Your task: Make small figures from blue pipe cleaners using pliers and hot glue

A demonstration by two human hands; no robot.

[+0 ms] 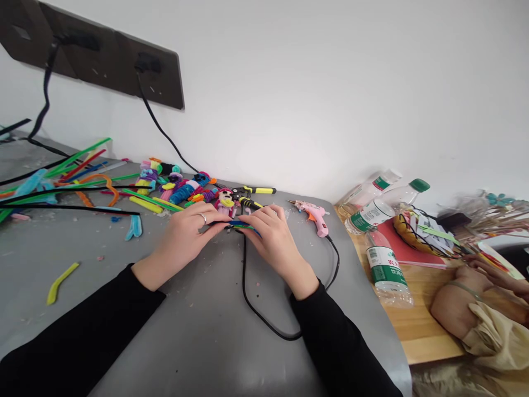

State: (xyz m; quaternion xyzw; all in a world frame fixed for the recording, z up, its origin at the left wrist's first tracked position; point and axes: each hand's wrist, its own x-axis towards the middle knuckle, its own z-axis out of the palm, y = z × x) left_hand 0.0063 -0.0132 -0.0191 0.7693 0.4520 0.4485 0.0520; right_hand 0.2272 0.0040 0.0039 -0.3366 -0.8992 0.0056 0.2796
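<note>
My left hand (192,237) and my right hand (273,242) meet near the middle of the grey table. Between their fingertips is a short bundle of pipe cleaners (236,223), blue with some green and black showing. Both hands are closed on it, one at each end, and the fingers cover most of it. A ring is on my left hand. Just behind my fingers lie a small pipe-cleaner figure (225,200) with a red top and pliers (248,191) with yellow-and-black handles.
Pipe cleaners (86,171) and several pipe-cleaner figures (185,190) lie at the back left. A pink glue gun (314,215) rests on the right, its black cord (264,322) curving across the table. Plastic bottles (388,275) stand or lie beside another person's arm (458,303).
</note>
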